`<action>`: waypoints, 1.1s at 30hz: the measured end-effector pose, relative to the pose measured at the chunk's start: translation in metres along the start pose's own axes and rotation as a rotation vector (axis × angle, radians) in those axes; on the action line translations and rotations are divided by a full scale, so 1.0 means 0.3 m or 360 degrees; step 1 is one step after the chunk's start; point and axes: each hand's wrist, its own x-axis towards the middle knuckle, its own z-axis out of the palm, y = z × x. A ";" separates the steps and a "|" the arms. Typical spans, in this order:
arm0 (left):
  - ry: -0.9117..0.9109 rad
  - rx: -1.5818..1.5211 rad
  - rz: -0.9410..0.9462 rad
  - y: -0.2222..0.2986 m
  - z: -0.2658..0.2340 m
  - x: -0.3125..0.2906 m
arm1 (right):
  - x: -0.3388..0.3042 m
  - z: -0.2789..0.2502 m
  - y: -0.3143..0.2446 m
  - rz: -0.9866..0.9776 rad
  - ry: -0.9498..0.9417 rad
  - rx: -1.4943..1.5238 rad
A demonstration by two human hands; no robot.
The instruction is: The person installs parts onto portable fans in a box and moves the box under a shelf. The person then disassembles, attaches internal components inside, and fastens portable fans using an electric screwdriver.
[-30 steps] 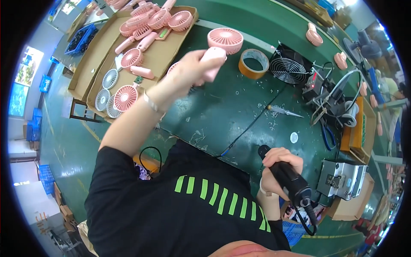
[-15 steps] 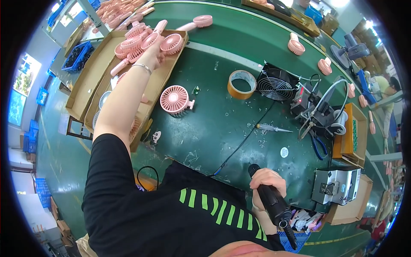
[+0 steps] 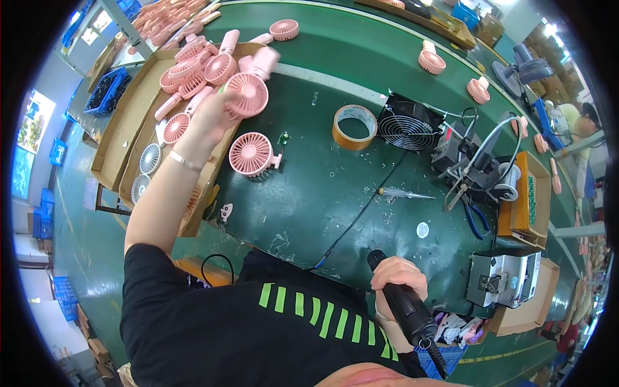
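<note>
My left hand [image 3: 218, 115] grips a pink handheld fan [image 3: 247, 95], raised above the near-right edge of the cardboard box; the fan's handle is blurred by motion. In that box [image 3: 138, 100] lie several more pink fans [image 3: 187, 68] and a couple of white round fan parts [image 3: 150, 158]. Wrapped round a black electric screwdriver [image 3: 409, 309], my right hand [image 3: 400, 278] stays at the table's front edge. On the green table, between the hands, rest an opened pink fan head [image 3: 251, 155] and a small green circuit board [image 3: 284, 138] next to it.
A tape roll [image 3: 354, 128], a black cooling fan [image 3: 409, 122], a soldering device with wire spool [image 3: 471, 155], a screwdriver [image 3: 403, 193] and blue pliers [image 3: 477, 221] occupy the table's right side. A black cable [image 3: 354, 222] crosses the middle. Pink fans [image 3: 432, 59] lie on the green conveyor beyond.
My left hand has lifted a pink fan from the pile in the box and brought it nearer and rightward. My right hand still holds the electric screwdriver in about the same place.
</note>
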 end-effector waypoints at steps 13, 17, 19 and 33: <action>-0.0257 0.0030 0.1061 -0.254 0.263 -0.527 | 0.037 0.020 0.014 0.0093 -0.0300 0.0077; -0.0343 0.0097 0.0922 -0.439 0.279 -0.571 | 0.036 0.016 0.004 0.0047 -0.0310 0.0060; -0.0608 0.0568 0.0508 -0.525 0.232 -0.584 | 0.028 -0.002 0.009 0.0046 -0.0289 0.0039; -0.1042 -0.0355 0.0155 -0.418 0.418 -0.608 | 0.064 0.005 -0.030 0.0753 0.0269 0.0250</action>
